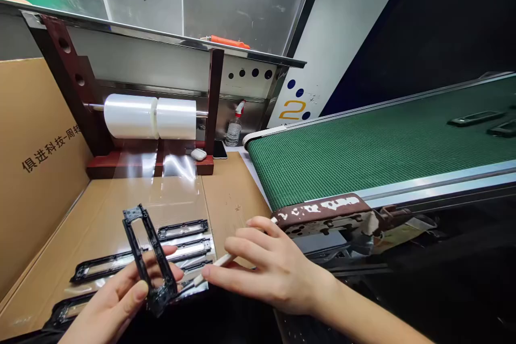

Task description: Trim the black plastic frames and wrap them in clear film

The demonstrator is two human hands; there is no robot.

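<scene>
Landmark: film rolls [131,116]. Below them, my left hand [121,298] grips a black frame [150,258], fingers closed on its sides. My right hand [266,263], below and right of the rolls, pinches a white-handled tool [217,267], its tip near the frame's lower end. More frames [183,229] lie directly below the rolls.

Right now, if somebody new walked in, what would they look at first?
Probably the big green conveyor belt, sloping up along the right side. Next, perhaps the two shiny rolls of clear film on a bar at the back left. Then the black frame in the left hand, close to the pen-like tool in the right hand.
</scene>
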